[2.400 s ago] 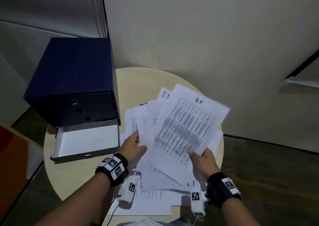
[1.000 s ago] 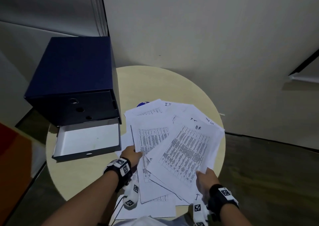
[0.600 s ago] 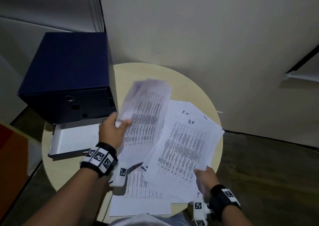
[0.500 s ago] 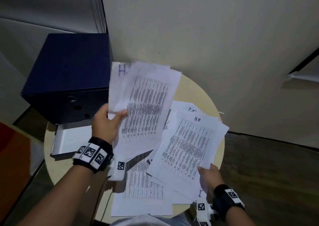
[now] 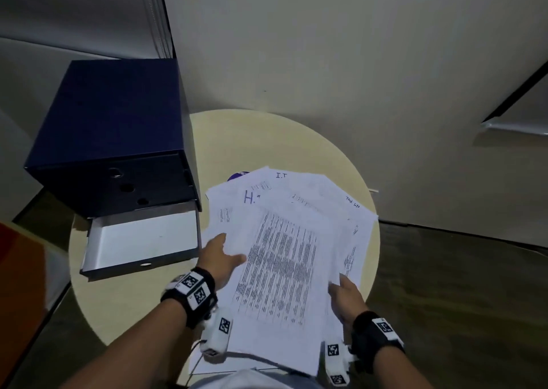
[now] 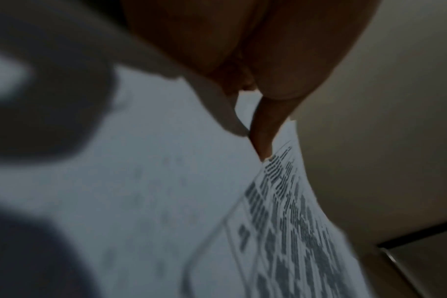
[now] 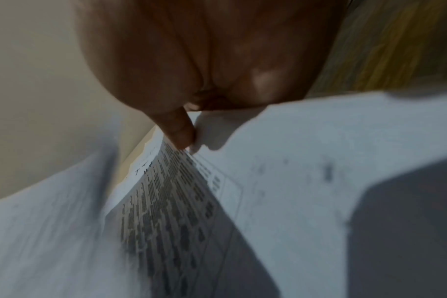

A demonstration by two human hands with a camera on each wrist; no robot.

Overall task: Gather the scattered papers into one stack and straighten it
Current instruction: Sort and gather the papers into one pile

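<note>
- The fanned bundle of white printed paper sheets (image 5: 281, 258) sits over the right half of the round pale wooden table (image 5: 261, 142), uneven at its edges.
- The left hand (image 5: 221, 256) pinches the bundle's left edge, thumb on top.
- The right hand (image 5: 345, 295) pinches its lower right edge.
- A dark blue box file (image 5: 112, 133) with one open drawer (image 5: 142, 240) stands just left of the sheets.

place: office | cues: printed papers (image 5: 284, 267) lying fanned on round bench (image 5: 124, 308) | dark blue file box (image 5: 112, 133) standing beside them, drawer (image 5: 142, 240) sitting open | plain wall panels
</note>
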